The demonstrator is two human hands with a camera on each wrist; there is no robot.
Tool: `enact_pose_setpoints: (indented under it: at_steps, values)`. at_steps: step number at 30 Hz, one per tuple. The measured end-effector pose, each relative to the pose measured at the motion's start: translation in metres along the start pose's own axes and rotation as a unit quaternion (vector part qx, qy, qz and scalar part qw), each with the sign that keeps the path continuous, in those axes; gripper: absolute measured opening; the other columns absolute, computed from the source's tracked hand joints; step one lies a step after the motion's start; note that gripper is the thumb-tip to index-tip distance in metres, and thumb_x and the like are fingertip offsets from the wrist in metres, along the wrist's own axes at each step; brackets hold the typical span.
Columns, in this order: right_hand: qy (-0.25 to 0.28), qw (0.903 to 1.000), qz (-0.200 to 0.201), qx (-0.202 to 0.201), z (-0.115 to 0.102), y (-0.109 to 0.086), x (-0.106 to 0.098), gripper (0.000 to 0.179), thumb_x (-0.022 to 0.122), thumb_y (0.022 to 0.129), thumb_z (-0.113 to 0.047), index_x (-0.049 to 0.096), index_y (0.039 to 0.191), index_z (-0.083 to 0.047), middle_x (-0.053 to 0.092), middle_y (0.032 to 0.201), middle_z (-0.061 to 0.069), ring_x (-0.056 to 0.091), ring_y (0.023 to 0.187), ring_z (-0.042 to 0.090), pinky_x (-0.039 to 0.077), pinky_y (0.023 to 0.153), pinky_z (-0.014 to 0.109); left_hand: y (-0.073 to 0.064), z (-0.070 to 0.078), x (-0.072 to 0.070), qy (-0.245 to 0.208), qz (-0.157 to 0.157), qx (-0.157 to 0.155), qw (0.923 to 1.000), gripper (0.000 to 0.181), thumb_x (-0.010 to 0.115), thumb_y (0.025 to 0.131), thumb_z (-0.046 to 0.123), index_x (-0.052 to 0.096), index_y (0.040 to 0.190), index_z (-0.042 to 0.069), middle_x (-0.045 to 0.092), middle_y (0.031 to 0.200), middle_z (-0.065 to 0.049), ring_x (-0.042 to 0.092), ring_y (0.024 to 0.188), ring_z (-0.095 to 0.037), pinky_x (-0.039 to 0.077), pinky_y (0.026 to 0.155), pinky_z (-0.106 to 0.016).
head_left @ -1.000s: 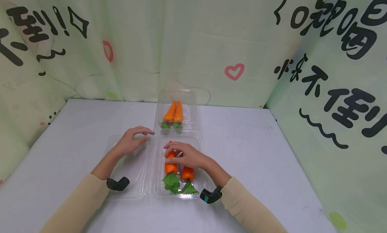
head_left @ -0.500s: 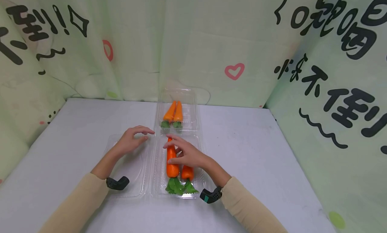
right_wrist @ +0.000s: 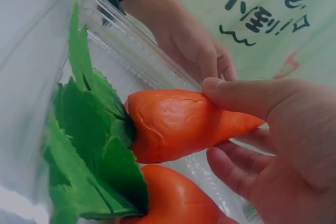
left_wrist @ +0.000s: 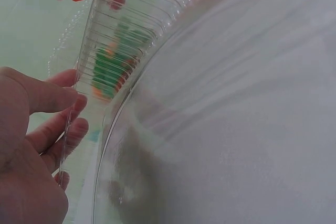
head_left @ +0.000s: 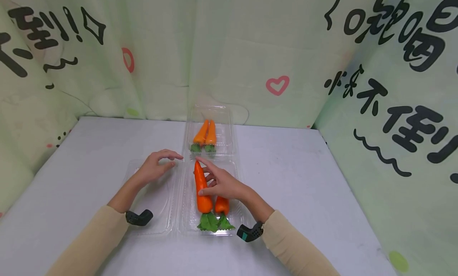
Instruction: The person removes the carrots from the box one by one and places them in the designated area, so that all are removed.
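An orange toy carrot with green leaves is pinched between the thumb and fingers of my right hand. Its tip points away and its leaves lie toward me. A second carrot sits to its right in the same clear plastic box, partly hidden by that hand. In the left wrist view, the thumb and fingers of my left hand stand on either side of a thin clear edge of the box and pinch it. The open lid lies flat at the left.
Behind the near box stands another clear box with two smaller carrots. Both boxes are on a white table. A pale green curtain with black lettering hangs along the back and sides.
The held carrot has shifted toward me and slightly right at its leafy end, and its tip has come out from under my right fingers. My right index finger has straightened. The left hand stays put.
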State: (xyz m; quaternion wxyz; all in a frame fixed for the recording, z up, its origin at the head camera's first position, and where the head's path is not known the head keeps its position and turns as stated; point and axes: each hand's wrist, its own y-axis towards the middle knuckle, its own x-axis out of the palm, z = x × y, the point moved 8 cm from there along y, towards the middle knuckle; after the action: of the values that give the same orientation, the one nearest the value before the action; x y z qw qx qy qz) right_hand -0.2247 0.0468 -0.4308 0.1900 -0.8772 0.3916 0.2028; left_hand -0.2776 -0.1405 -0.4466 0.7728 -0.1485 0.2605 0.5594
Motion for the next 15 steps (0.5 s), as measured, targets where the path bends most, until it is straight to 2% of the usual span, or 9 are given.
enact_pose_setpoints:
  at_steps: [3,8,12,15]
  values:
    - [0.004,1.0000,-0.004,0.002,0.0001,0.0001,0.0001,0.091,0.074,0.085,-0.024,0.015,0.152,-0.042,0.057,0.135,0.005,0.061,0.106,0.018,0.054,0.092,0.032,0.0004,-0.0009,-0.0001,0.002,0.001,-0.003,1.0000,0.027,0.055,0.096,0.009,0.067,0.120,0.016,0.062,0.128,-0.008,0.055,0.117,-0.032,0.044,0.102,-0.058]
    - [0.009,0.9999,-0.011,0.009,0.0008,-0.0001,0.0004,0.092,0.075,0.084,-0.023,0.017,0.155,-0.030,0.063,0.125,0.004,0.063,0.102,0.016,0.054,0.092,0.030,0.0009,-0.0017,0.0004,0.000,0.000,-0.002,1.0000,0.027,0.056,0.096,0.009,0.067,0.120,0.016,0.062,0.128,-0.008,0.055,0.117,-0.032,0.043,0.102,-0.058]
    - [0.015,0.9997,-0.016,0.013,0.0011,-0.0009,0.0017,0.082,0.076,0.083,-0.022,0.030,0.152,-0.017,0.064,0.122,0.007,0.063,0.104,0.017,0.055,0.092,0.030,0.0010,-0.0020,0.0001,-0.002,-0.001,-0.002,1.0000,0.027,0.056,0.096,0.008,0.067,0.120,0.015,0.062,0.128,-0.008,0.055,0.116,-0.032,0.043,0.103,-0.058]
    - [0.015,0.9997,-0.016,0.008,0.0006,-0.0007,0.0023,0.069,0.076,0.083,-0.021,0.043,0.143,-0.013,0.064,0.120,0.006,0.062,0.106,0.017,0.055,0.092,0.029,0.0009,-0.0016,-0.0006,-0.003,-0.001,0.002,1.0000,0.027,0.055,0.096,0.008,0.067,0.119,0.015,0.063,0.127,-0.008,0.055,0.116,-0.032,0.044,0.102,-0.057]
